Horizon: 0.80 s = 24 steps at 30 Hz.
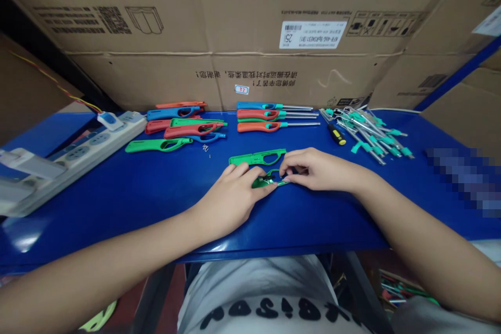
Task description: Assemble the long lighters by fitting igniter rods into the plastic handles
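the person is bending both hands over a green half-shell [257, 183], which is lying on the blue surface [164, 190] near its front edge, midway between the arms. the left hand [236, 192] is covering one end of it, thumb and forefinger closing on the shell around a dark little part. the right hand [318, 169] is hovering low at the looped end, thumb and forefinger bunching close together; i cannot tell whether they are pinching the rim or something smaller.

the step in hand seems to be the placing or adjusting of small inner parts inside the open shell. the next move is probably calling for a steady left hold and fine fingertip work on the right, since the fingers are hiding most of the cavity.

just behind, a second green half-shell [250, 159] is lying with its hollow side showing, close enough for knuckles to be nudging it. farther left, loose coloured shells [191, 130] are overlapping, with tiny metal bits [205, 148] lying near them. lighters with metal rods [256, 127] are lining up at the back. a screwdriver [336, 134] is resting beside a tangled pile of rods [368, 134], and a power strip [97, 141] is taking up the left side.
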Each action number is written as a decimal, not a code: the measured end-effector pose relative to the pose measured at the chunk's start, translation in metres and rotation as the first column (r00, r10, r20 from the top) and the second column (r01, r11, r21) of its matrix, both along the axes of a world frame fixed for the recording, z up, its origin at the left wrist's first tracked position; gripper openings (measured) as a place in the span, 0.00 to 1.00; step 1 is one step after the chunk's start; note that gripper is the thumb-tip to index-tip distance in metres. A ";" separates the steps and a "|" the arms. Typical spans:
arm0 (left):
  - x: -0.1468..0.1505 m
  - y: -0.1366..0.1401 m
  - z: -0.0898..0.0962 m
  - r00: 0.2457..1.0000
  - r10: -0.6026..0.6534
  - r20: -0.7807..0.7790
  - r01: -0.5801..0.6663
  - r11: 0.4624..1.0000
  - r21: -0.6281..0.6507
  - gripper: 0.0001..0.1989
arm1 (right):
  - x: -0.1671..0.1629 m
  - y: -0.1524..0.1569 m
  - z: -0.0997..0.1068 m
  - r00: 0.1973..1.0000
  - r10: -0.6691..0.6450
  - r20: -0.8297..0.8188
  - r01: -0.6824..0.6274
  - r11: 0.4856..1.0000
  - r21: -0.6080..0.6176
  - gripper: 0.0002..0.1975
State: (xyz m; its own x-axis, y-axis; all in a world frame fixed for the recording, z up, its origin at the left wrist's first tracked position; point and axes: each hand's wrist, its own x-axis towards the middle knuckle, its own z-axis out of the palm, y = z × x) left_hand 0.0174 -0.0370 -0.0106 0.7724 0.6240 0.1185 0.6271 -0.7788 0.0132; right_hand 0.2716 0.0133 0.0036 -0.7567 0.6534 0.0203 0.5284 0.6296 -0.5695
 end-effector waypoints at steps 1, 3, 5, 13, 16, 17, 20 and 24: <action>0.000 0.000 0.000 1.000 0.001 0.005 -0.001 1.000 0.003 0.24 | 0.001 0.000 0.001 1.000 -0.003 0.002 0.003 1.000 0.003 0.07; -0.001 0.000 0.000 0.999 0.004 0.034 -0.003 1.000 -0.004 0.23 | 0.002 0.001 0.003 1.000 -0.002 -0.006 0.002 1.000 -0.012 0.06; -0.002 0.000 -0.001 0.997 0.005 0.075 -0.003 1.000 -0.022 0.21 | 0.004 0.001 0.004 1.000 -0.003 -0.019 0.002 0.999 -0.040 0.06; -0.004 0.003 -0.004 0.985 0.004 0.173 0.000 1.000 -0.026 0.15 | 0.004 0.003 0.001 0.999 -0.032 -0.025 0.032 0.999 -0.008 0.06; -0.003 0.003 -0.003 0.985 0.000 0.175 0.006 0.999 -0.031 0.16 | 0.003 0.003 0.000 0.999 -0.025 -0.020 0.026 1.000 0.010 0.06; -0.002 0.002 -0.002 0.985 0.002 0.171 0.004 0.999 -0.037 0.16 | 0.002 0.003 0.000 1.000 -0.024 -0.018 0.025 1.000 0.016 0.06; -0.002 0.001 0.000 0.987 0.007 0.160 0.001 0.999 -0.045 0.16 | 0.002 0.003 0.000 1.000 -0.020 -0.010 0.020 0.999 0.027 0.05; -0.003 0.001 0.001 0.988 0.010 0.154 -0.002 0.999 -0.051 0.16 | 0.002 0.003 -0.001 1.000 -0.024 0.005 0.024 0.999 0.039 0.05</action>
